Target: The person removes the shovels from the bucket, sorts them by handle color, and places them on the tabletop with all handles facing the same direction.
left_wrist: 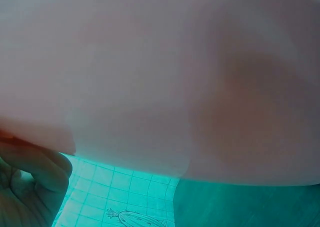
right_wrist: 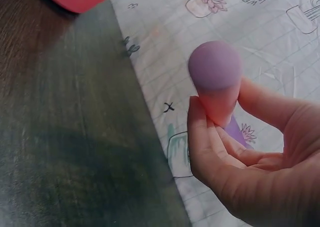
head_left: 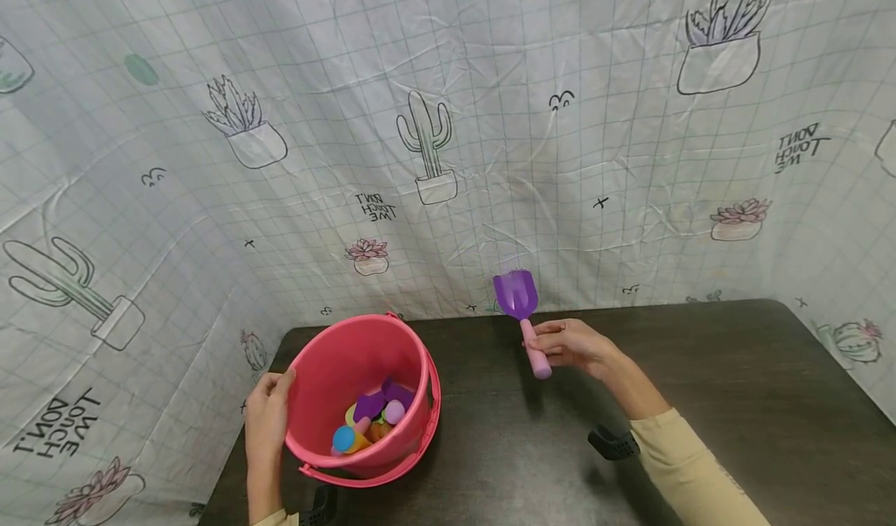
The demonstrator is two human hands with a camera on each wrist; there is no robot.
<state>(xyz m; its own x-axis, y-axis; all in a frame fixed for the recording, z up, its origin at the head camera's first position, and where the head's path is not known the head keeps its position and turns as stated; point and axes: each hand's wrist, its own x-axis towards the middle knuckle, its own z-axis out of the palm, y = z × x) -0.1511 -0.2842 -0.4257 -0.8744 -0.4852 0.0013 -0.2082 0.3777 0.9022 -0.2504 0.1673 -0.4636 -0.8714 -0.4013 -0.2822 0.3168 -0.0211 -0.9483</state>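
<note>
My right hand (head_left: 577, 347) pinches the pink handle of a toy shovel (head_left: 516, 294) between thumb and fingers. Its purple scoop points away toward the curtain, above the table's far edge. In the right wrist view the rounded handle end (right_wrist: 215, 67) faces the camera. At the left, my left hand (head_left: 266, 413) grips the rim of a pink bucket (head_left: 329, 355), which leans toward me. Inside lie several toys, among them a purple piece (head_left: 369, 406), a pink ball (head_left: 395, 412) and a blue-and-yellow piece (head_left: 346, 439). The bucket's blurred side fills most of the left wrist view.
The dark wooden table (head_left: 490, 448) runs under both arms. A white curtain (head_left: 504, 160) printed with cacti hangs behind it and along both sides. The bucket's pink carrying handle (head_left: 392, 475) hangs down on its near side.
</note>
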